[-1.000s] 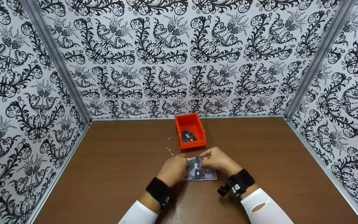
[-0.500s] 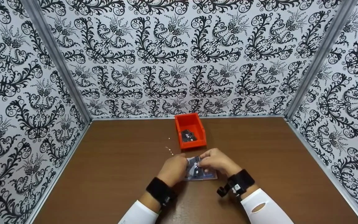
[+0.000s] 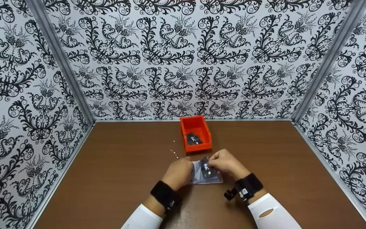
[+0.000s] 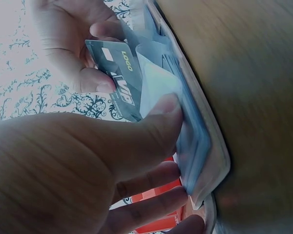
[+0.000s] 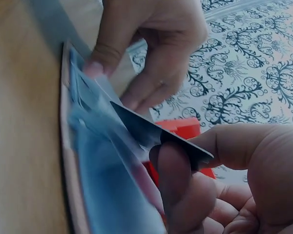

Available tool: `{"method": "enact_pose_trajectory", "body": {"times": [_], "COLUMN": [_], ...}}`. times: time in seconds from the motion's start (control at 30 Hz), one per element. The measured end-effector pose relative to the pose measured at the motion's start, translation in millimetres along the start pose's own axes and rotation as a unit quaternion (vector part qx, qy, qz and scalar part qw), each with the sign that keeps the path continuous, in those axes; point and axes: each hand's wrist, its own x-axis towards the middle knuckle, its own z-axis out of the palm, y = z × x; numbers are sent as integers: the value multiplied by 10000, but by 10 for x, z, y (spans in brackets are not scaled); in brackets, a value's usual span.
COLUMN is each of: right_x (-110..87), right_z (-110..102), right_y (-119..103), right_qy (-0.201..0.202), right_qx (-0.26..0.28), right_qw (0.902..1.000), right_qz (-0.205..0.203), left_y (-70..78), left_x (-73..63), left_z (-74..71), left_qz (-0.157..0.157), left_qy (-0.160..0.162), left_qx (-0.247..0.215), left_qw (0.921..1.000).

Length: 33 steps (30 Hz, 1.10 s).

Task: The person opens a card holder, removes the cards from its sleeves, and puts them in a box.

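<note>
Inserting appears to be under way: the card (image 4: 116, 66) is pinched by the right hand (image 3: 227, 163) at the card holder (image 4: 217, 163), gripped by the left hand (image 3: 178, 173); entry is obscured; edge alignment is probably required next.

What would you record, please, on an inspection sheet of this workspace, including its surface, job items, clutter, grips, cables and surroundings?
Surface: brown wood-grain table.
Job's things: dark card tilted at the clear sleeves of a card holder; whether it has entered one is unclear. Red bin behind, containing what look like more dark cards.
Clutter: tiny pale specks near the bin, nature unclear.
Grips: left grip holds the sleeves; right grip pinches the card.
Cables: nothing seen.
Surroundings: black-and-white patterned walls, grey posts.
</note>
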Motion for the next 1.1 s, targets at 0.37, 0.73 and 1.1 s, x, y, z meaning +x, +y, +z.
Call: {"method": "enact_pose_trajectory", "body": {"times": [0.37, 0.73, 1.1], "right_x": [5, 187, 547], "right_z": [-156, -150, -185], "right_y": [-95, -294, -721], "right_qy": [417, 711, 547], "right_qx": [-452, 361, 409], "right_qw": [9979, 9968, 9977], "right_qz": [193, -99, 43], "left_y": [4, -11, 5], "left_x": [-36, 12, 0], "left_z": [0, 4, -15], "left_qz": [-94, -143, 73], "left_qy": [8, -117, 19], "left_qx": [90, -109, 154], "left_qw": [9999, 9998, 9999]}}
